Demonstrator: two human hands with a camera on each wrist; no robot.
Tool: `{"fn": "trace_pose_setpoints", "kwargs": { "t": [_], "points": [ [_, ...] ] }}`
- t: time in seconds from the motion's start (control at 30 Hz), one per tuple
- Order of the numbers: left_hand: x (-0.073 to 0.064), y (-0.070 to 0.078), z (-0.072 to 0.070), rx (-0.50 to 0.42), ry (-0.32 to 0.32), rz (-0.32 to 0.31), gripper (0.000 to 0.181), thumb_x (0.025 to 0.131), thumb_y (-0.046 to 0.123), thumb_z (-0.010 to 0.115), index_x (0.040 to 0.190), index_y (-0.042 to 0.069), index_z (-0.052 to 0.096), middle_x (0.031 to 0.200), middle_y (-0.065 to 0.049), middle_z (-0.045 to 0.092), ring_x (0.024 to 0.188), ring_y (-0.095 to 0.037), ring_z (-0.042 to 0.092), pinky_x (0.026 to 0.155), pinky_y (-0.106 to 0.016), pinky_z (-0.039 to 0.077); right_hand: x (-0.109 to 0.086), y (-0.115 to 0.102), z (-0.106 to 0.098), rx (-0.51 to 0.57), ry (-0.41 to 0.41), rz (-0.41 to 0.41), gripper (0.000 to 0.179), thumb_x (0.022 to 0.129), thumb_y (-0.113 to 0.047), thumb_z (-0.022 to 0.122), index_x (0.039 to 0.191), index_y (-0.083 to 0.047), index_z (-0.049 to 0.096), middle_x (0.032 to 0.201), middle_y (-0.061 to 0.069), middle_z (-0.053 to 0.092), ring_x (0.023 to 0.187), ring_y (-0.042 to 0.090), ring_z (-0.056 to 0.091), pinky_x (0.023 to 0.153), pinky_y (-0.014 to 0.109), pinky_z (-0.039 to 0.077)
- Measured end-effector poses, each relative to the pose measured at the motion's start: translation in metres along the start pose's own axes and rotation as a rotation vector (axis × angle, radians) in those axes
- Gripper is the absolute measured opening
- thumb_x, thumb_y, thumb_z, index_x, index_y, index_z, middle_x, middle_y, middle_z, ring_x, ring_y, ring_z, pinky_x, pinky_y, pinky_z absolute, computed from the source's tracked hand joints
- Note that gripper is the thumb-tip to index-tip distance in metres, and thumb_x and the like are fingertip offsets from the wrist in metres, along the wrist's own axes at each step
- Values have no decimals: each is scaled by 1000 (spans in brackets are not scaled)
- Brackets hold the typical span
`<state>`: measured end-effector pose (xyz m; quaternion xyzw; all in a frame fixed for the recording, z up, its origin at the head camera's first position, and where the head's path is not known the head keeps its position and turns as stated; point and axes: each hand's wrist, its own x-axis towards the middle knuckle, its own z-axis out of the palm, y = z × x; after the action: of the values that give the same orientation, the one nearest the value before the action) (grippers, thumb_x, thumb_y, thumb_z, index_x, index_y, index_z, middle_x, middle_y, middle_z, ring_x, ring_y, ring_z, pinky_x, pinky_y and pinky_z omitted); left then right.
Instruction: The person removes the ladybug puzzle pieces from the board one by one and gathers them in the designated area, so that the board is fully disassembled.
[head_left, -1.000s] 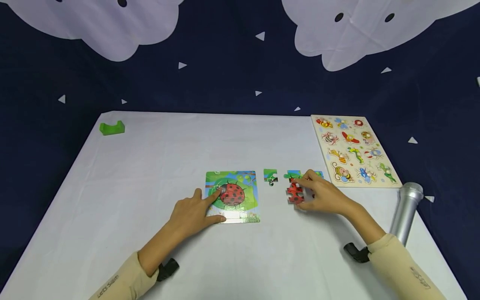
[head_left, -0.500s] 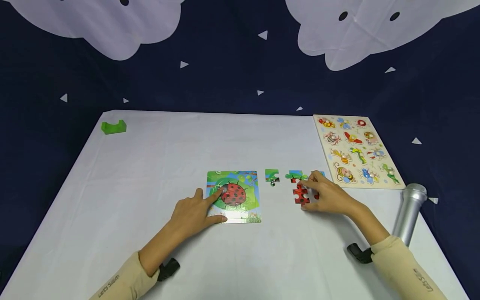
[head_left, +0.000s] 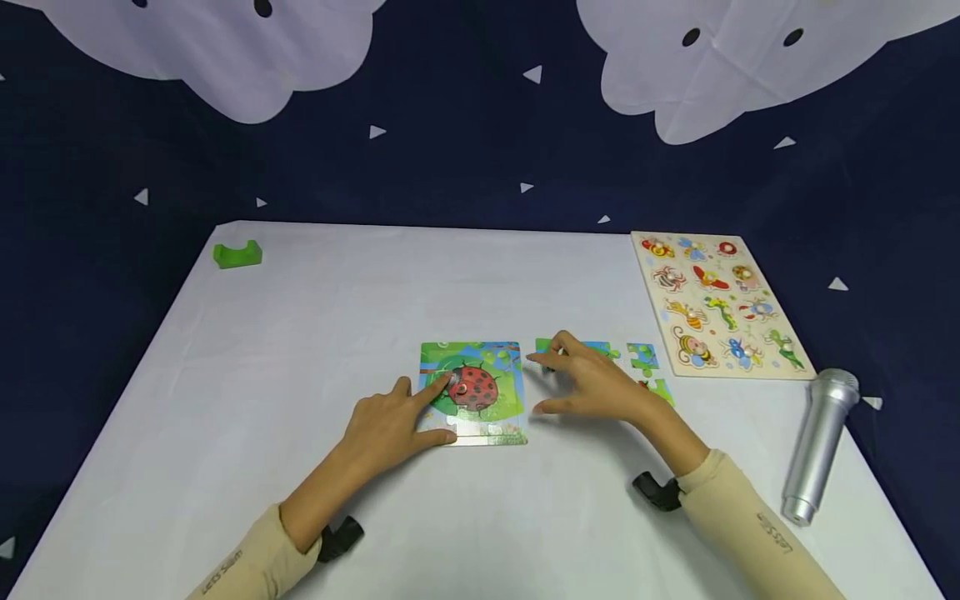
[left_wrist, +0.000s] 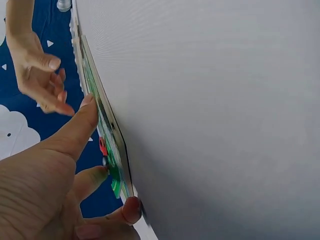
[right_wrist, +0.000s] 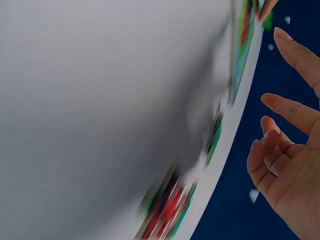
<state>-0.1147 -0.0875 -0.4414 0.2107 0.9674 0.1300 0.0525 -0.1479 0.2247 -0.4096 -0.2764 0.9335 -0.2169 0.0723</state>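
Observation:
A square ladybug puzzle (head_left: pixel 506 423) lies flat near the middle of the white table. My left hand (head_left: pixel 386 425) rests at its left side, index fingertip on the ladybug's head and thumb at the near edge. My right hand (head_left: pixel 596 383) is just right of the puzzle, thumb and index finger spread apart with nothing between them. Beneath and beyond it lie loose jigsaw pieces, partly hidden: one blue-green piece (head_left: pixel 642 357) and one green piece (head_left: pixel 662 392) show at their right. In the right wrist view, red-and-green pieces (right_wrist: pixel 167 207) appear blurred below the open palm.
A wooden insect peg board (head_left: pixel 660 337) lies at the back right. A silver microphone (head_left: pixel 817 450) lies near the right edge of the table. One green curved block (head_left: pixel 237 255) sits at the far left corner. A dark patterned cloth (head_left: pixel 450 167) hangs behind the table.
My right hand has left the red spotted piece it was fingering and moved left toward the puzzle, its thumb and index finger spread. My left hand has stayed on the puzzle.

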Motion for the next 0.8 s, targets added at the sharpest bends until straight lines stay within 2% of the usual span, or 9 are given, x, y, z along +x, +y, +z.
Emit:
{"fn": "trace_pose_setpoints", "kwargs": {
  "t": [0.13,0.3,0.57,0.8],
  "points": [
    [0,-2,0,-11,4,10,81,79,67,69,149,30,47,80,-4,46,49,-16,33,44,-28,29,21,-21,8,-14,-34,-55,74,73,-42,87,135,-10,63,113,2,47,90,16,49,70,29,42],
    [-1,-4,-2,-16,-18,2,81,81,68,66,150,31,46,82,-4,47,50,-17,36,45,-29,31,40,-40,18,-47,-61,-109,73,75,-45,86,134,-8,63,109,2,47,81,12,45,67,26,41],
    [-8,-14,-8,-14,-9,-26,85,80,67,68,150,24,45,79,-4,46,49,-16,35,45,-28,31,64,-64,34,-57,-79,-146,61,82,-42,81,129,-7,67,108,4,50,75,11,46,62,25,38],
    [-9,-20,-8,-23,-31,-27,89,80,66,69,152,22,42,81,-4,46,50,-14,32,44,-28,31,81,-79,42,-63,-99,-161,65,83,-43,79,131,-3,64,106,4,51,72,10,44,61,22,39]
  ]
}}
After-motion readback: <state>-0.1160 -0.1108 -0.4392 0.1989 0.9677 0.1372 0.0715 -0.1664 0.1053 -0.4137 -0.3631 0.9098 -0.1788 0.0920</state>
